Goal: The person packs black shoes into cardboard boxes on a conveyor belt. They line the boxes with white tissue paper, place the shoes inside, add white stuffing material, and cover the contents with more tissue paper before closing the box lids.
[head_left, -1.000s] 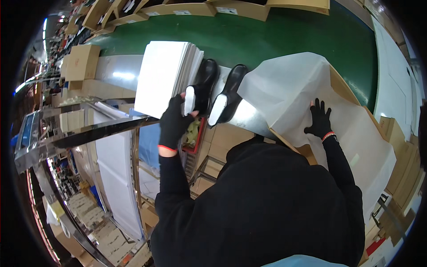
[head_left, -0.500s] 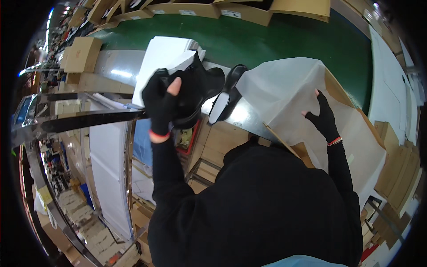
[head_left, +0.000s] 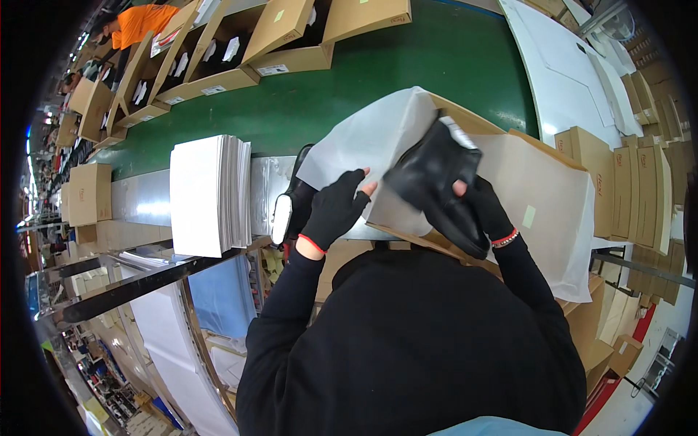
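Observation:
A black ankle boot [head_left: 436, 178] with a white paper piece at its top is tilted over the open shoebox [head_left: 407, 236], slightly blurred. My right hand [head_left: 486, 211], in a black fingerless glove, grips it from the right side. White tissue paper [head_left: 363, 145] lines the box and spreads past its walls. My left hand [head_left: 336, 207], gloved the same way, is at the box's left end, thumb and forefinger apart and nothing visible in them. Just left of it another black boot [head_left: 297, 190] lies on the metal surface, partly hidden by the paper and my hand.
A stack of white sheets [head_left: 207, 192] stands on the metal ledge [head_left: 142, 202] at left. Opened shoeboxes [head_left: 291, 62] holding dark shoes line the far side of the green surface [head_left: 291, 109]. Closed cartons [head_left: 603, 182] stand at right. A person in orange [head_left: 142, 25] is at far left.
One boot has passed from my left hand to my right and is now over the box. My left hand has moved right to the paper's edge. The view has shifted.

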Tool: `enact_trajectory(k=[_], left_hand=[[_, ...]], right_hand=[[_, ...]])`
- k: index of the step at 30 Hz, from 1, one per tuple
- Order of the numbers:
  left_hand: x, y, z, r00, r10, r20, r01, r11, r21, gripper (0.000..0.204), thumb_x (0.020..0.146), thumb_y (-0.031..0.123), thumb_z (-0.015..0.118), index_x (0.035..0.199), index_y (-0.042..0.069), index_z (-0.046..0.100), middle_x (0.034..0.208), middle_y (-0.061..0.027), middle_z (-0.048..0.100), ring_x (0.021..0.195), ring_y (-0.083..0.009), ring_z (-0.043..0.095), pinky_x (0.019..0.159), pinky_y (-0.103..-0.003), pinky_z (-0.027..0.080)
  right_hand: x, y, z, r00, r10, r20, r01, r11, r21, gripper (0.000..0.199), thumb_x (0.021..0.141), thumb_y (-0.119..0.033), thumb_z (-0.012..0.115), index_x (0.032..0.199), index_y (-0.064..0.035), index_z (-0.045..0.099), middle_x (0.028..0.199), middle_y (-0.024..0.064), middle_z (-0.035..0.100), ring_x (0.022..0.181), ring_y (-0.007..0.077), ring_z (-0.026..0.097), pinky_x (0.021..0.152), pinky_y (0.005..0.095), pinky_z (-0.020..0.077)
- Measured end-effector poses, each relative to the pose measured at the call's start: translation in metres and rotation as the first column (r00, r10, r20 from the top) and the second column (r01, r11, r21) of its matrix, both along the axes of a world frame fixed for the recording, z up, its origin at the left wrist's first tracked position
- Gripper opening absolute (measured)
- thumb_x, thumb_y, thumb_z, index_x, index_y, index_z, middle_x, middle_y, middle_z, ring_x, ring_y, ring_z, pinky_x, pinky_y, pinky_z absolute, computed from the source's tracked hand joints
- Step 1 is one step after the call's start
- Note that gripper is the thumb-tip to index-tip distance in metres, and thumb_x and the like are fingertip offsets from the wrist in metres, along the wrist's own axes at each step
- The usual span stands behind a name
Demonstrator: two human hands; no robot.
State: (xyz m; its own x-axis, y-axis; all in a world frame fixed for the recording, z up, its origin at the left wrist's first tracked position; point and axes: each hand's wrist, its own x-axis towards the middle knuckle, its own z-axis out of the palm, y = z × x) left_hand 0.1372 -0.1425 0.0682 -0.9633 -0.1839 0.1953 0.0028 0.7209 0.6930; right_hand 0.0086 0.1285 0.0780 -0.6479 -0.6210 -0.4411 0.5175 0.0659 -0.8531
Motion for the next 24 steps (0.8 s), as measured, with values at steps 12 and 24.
enact_trajectory(k=[12, 24], left_hand=[[0.01, 0.039, -0.069, 0.925, -0.143, 0.353, 0.144, 0.989, 0.024, 0.059, 0.082, 0.01, 0.058, 0.139, 0.01, 0.042, 0.109, -0.0146, 0.063, 0.088, -0.0328, 0.064, 0.074, -0.043, 0.05], [0.034, 0.04, -0.075, 0.924, -0.259, 0.282, 0.264, 0.964, 0.021, 0.057, 0.084, 0.015, 0.061, 0.138, 0.01, 0.043, 0.111, -0.015, 0.064, 0.088, -0.0338, 0.064, 0.073, -0.041, 0.05]], right_hand=[[-0.022, 0.021, -0.174, 0.717, -0.484, 0.501, 0.617, 0.776, -0.133, 0.049, 0.087, -0.033, 0.07, 0.124, -0.0059, 0.055, 0.117, 0.0094, 0.06, 0.108, 0.0226, 0.056, 0.094, 0.0387, 0.0463], [-0.037, -0.039, -0.206, 0.755, -0.243, 0.609, 0.477, 0.841, -0.255, 0.048, 0.092, -0.044, 0.06, 0.123, -0.0082, 0.052, 0.123, 0.0076, 0.055, 0.108, 0.0238, 0.057, 0.095, 0.0387, 0.0471]])
